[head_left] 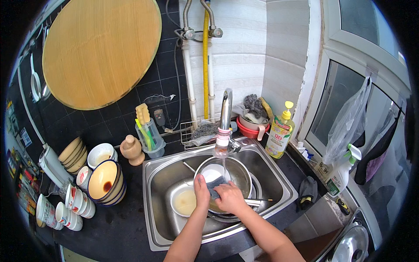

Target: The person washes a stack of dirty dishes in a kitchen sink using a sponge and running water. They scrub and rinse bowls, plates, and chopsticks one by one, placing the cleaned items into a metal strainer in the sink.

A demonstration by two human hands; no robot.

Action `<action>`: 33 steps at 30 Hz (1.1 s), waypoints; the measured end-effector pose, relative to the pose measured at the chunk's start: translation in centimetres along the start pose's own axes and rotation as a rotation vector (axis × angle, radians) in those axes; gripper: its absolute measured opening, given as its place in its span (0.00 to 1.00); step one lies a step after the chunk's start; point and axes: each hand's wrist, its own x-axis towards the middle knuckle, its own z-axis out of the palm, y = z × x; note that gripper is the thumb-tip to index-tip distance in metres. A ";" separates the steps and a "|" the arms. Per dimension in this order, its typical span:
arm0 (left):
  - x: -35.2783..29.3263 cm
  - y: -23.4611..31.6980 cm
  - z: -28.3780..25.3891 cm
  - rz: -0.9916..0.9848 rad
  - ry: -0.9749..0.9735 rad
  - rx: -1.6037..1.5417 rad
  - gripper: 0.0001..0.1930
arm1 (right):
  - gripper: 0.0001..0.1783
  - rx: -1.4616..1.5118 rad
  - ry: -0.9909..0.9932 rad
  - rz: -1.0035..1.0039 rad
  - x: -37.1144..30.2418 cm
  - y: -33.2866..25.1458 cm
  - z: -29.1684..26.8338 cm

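Note:
Over the sink, my left hand point(201, 192) grips the left edge of a small white dish point(212, 172), its fingers close together. My right hand point(230, 197) presses a grey cloth point(214, 185) against the dish's near side. Both hands are above a metal pot point(240, 174), and part of the dish is hidden behind them. Water runs down from the chrome faucet point(226, 109) beside the dish. To the left in the basin, a white bowl point(184, 201) holds cloudy yellowish liquid. A long handle with a dark tip point(259, 200) sticks out to the right of the pot.
Stacked bowls point(107, 181) and several cups point(76, 203) crowd the left counter beside a wooden pestle-like piece point(132, 149) and a utensil holder point(152, 139). A yellow-pump soap bottle point(279, 133) stands behind the sink's right corner. A spray bottle point(342, 174) stands by the window.

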 end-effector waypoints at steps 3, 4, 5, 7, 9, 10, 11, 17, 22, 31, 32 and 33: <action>-1.7 1.8 1.0 -0.022 -0.016 0.129 0.28 | 0.26 -0.280 -0.048 0.024 0.1 1.1 1.3; -1.6 1.1 1.0 -0.076 -0.038 0.079 0.28 | 0.27 -0.277 0.009 -0.021 0.3 1.2 1.6; -1.4 0.1 0.9 -0.127 -0.058 0.032 0.29 | 0.28 -0.272 0.067 -0.068 0.7 1.2 2.0; -1.1 -0.5 0.9 -0.169 -0.070 -0.033 0.29 | 0.31 -0.233 0.116 -0.183 1.1 1.2 1.7; -1.0 0.2 0.7 -0.150 -0.051 -0.071 0.29 | 0.30 0.091 -0.179 -0.085 1.2 0.6 0.3; -0.9 0.5 0.2 -0.124 -0.043 -0.064 0.28 | 0.29 0.261 -0.330 -0.036 1.1 -0.1 -0.5; -1.2 0.9 0.1 -0.134 -0.037 -0.001 0.28 | 0.27 0.013 -0.392 -0.077 1.0 -0.4 -1.5; -1.7 1.1 0.8 -0.236 -0.070 -0.030 0.29 | 0.26 -0.594 -0.252 -0.391 2.1 1.6 -1.8; -2.4 2.8 1.3 -0.291 -0.073 -0.072 0.28 | 0.27 -0.751 -0.193 -0.353 1.5 2.3 -1.2; -1.9 1.2 0.7 -0.176 -0.095 -0.132 0.26 | 0.32 0.094 -0.277 -0.273 1.4 1.5 -0.9; -2.0 1.1 0.9 -0.228 -0.086 -0.141 0.26 | 0.33 -0.066 -0.219 -0.296 1.4 1.5 -0.9; -2.1 1.1 1.2 -0.280 -0.077 -0.151 0.26 | 0.34 -0.225 -0.159 -0.318 1.4 1.6 -0.9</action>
